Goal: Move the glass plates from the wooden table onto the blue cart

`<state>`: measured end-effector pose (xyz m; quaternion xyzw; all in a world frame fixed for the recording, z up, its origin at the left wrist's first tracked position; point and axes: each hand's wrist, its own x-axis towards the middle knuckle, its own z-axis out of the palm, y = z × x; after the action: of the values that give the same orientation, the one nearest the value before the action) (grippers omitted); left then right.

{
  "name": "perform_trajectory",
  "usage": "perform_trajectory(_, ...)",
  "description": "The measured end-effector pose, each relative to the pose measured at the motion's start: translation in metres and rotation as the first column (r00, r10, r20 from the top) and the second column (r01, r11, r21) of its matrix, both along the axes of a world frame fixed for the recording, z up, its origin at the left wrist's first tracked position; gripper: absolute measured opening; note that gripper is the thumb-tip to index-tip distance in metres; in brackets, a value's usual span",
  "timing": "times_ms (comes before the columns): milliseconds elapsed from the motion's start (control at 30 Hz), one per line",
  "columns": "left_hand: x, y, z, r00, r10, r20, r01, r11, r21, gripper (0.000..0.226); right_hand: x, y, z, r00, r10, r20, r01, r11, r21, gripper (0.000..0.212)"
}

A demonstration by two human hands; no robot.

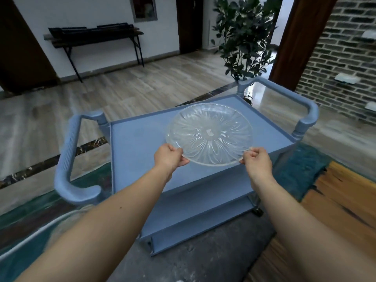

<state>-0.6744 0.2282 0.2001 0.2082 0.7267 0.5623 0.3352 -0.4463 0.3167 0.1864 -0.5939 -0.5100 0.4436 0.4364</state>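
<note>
A clear glass plate (pixel 209 134) with a cut flower pattern hangs over the top shelf of the blue cart (pixel 138 147). Both hands hold it by its near rim. My left hand (pixel 168 157) pinches the near-left edge, and my right hand (pixel 257 160) pinches the near-right edge. The plate is roughly level, over the right half of the shelf; I cannot tell whether it touches the shelf. The wooden table (pixel 345 200) shows only as a corner at the right edge, with no plates visible on it.
The cart has a handle at each end (pixel 69 159) (pixel 309 115) and lower shelves beneath. A potted plant (pixel 244 41) stands behind the cart. A black folding table (pixel 95 35) stands at the far wall, a brick wall (pixel 345 64) on the right.
</note>
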Motion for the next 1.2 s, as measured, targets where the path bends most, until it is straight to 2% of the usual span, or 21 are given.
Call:
perform_trajectory(300, -0.079, 0.052, -0.036, 0.999, -0.034, 0.039, 0.036, 0.998, -0.047, 0.020, -0.080, 0.055, -0.033, 0.995, -0.013, 0.100, 0.020, 0.997, -0.072, 0.009)
perform_trajectory(700, -0.123, 0.094, -0.074, 0.990, -0.092, 0.109, 0.105, 0.987, -0.119, 0.022, -0.116, 0.089, -0.071, 0.986, -0.028, 0.162, 0.051, 0.989, -0.141, 0.003)
perform_trajectory(833, -0.132, 0.102, -0.078, 0.990, -0.117, 0.084, 0.128, 0.982, -0.141, 0.022, -0.122, 0.094, -0.075, 0.983, -0.044, 0.179, 0.067, 0.990, -0.125, 0.004)
perform_trajectory(933, -0.136, 0.104, -0.079, 0.982, -0.185, -0.021, 0.176, 0.958, -0.226, 0.020, -0.121, 0.095, -0.077, 0.957, -0.044, 0.286, 0.074, 0.993, -0.094, 0.015)
perform_trajectory(1033, -0.140, 0.102, -0.078, 0.902, -0.361, -0.234, 0.264, 0.894, -0.361, 0.026, -0.117, 0.097, -0.081, 0.945, -0.059, 0.322, 0.087, 0.993, -0.073, 0.019)
perform_trajectory(1133, -0.139, 0.101, -0.069, 0.772, -0.554, -0.313, 0.340, 0.775, -0.533, 0.040, -0.113, 0.094, -0.078, 0.953, -0.056, 0.299, 0.085, 0.993, -0.084, 0.019)
perform_trajectory(1200, -0.136, 0.102, -0.063, 0.679, -0.637, -0.366, 0.309, 0.700, -0.644, 0.049, -0.108, 0.091, -0.074, 0.960, -0.045, 0.276, 0.072, 0.994, -0.088, 0.019)
